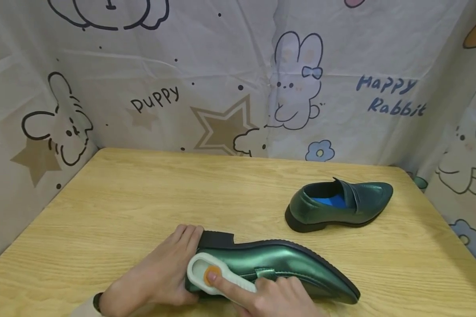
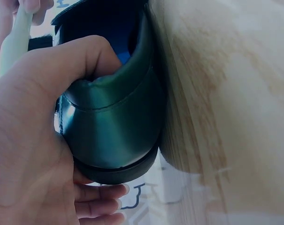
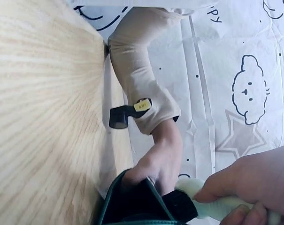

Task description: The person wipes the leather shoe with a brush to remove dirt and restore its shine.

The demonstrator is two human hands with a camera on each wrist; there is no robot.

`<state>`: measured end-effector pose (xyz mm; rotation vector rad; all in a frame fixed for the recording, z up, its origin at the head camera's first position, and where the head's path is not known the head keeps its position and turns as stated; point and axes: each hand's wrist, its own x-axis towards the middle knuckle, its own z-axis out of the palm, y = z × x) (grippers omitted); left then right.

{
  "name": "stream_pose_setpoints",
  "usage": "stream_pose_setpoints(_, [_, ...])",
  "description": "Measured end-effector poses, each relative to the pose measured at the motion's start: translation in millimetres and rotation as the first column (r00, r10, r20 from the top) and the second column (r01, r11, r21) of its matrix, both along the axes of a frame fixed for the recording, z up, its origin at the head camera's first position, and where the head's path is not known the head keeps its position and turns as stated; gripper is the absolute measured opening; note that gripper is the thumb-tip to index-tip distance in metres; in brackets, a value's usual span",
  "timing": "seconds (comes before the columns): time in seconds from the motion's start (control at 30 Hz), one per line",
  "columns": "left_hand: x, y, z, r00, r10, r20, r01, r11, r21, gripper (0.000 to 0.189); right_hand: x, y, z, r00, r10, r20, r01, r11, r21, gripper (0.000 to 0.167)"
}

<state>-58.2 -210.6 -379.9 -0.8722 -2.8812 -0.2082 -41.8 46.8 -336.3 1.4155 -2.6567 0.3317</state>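
A dark green loafer [image 1: 281,255] lies on its side near the front of the table, its black sole facing away. My left hand [image 1: 158,268] grips it by the heel; in the left wrist view the thumb reaches into the shoe opening and the other fingers lie by the heel's sole. With my right hand [image 1: 279,299] I hold a pale green brush [image 1: 228,275] over the loafer's side, index fingertip on its orange button [image 1: 211,274]. Black bristles [image 3: 181,205] show at the shoe's edge in the right wrist view; the head view hides them.
The matching green loafer [image 1: 341,204] stands upright farther back on the right, toe pointing right, with a blue insole. Both rest on a light wooden table [image 1: 150,189]. A printed cloth [image 1: 222,66] with cartoon animals hangs behind and at the sides.
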Motion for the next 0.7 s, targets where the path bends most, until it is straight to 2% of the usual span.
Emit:
stream_pose_setpoints(0.17, [-0.6, 1.1, 0.7, 1.000, 0.024, 0.018, -0.024, 1.000, -0.006, 0.111, -6.8, 2, 3.9, 0.992, -0.126, 0.023, 0.126, 0.992, 0.003, 0.068])
stream_pose_setpoints(0.23, [-0.9, 1.5, 0.2, 0.999, 0.029, 0.021, -0.029, 1.000, -0.008, 0.110, -9.4, 3, 4.6, 0.988, -0.148, 0.032, 0.149, 0.989, -0.006, 0.068])
stream_pose_setpoints(0.4, [0.5, 1.2, -1.9, 1.000, 0.019, -0.005, -0.019, 1.000, 0.000, 0.112, -6.8, 2, -0.1, 0.995, -0.093, 0.024, 0.093, 0.995, -0.022, 0.067])
stream_pose_setpoints(0.5, [1.4, 0.0, -2.6, 1.000, 0.009, -0.008, -0.009, 1.000, 0.007, 0.112, -1.3, -1, -4.0, 0.998, -0.052, -0.026, 0.051, 0.998, -0.024, 0.069])
stream_pose_setpoints(0.57, [1.6, -0.7, -2.6, 1.000, 0.005, 0.001, -0.005, 1.000, 0.011, 0.113, 1.6, -2, -6.1, 0.995, -0.039, -0.094, 0.036, 0.999, -0.038, 0.071])
stream_pose_setpoints(0.7, [0.7, -1.1, -2.4, 1.000, 0.000, 0.002, 0.000, 1.000, 0.012, 0.113, 3.0, -2, -5.1, 0.997, -0.034, -0.075, 0.032, 0.999, -0.032, 0.073])
